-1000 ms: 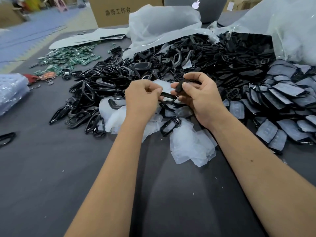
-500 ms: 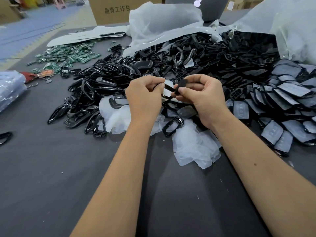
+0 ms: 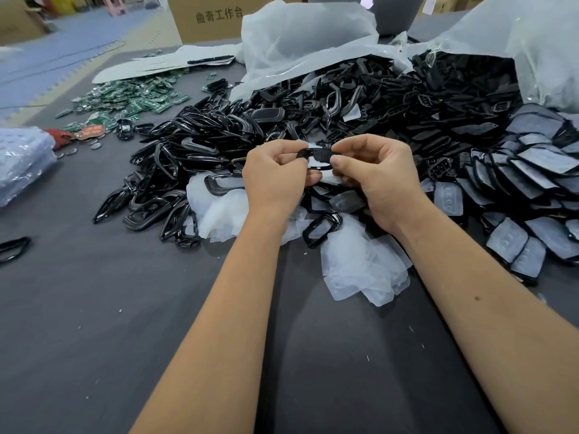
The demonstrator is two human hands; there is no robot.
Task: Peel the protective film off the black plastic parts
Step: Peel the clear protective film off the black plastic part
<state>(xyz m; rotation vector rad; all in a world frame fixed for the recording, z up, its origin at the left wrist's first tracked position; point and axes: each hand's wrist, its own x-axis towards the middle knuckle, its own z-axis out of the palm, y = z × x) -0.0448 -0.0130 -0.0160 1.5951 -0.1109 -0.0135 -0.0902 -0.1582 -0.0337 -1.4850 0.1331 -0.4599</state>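
Note:
Both hands hold one black plastic part (image 3: 316, 157) above the table's middle. My left hand (image 3: 272, 180) pinches its left end, and my right hand (image 3: 379, 177) pinches its right end between thumb and forefinger. Whether film still covers the part is hard to tell. Below my hands lies a heap of peeled clear film pieces (image 3: 363, 264). A big pile of bare black frames (image 3: 194, 158) spreads to the left. At the right lie black parts with grey film on them (image 3: 539, 170).
Clear plastic bags (image 3: 300, 36) spill more black parts (image 3: 438, 89) at the back. Green circuit boards (image 3: 131, 101) lie far left, a bubble-wrapped bundle (image 3: 22, 161) sits at the left edge. A cardboard box (image 3: 213, 17) and a laptop (image 3: 376, 10) stand behind.
Both hands rose slightly with the part and turned it. The part now lies level between them, and my right thumb has shifted onto its right end.

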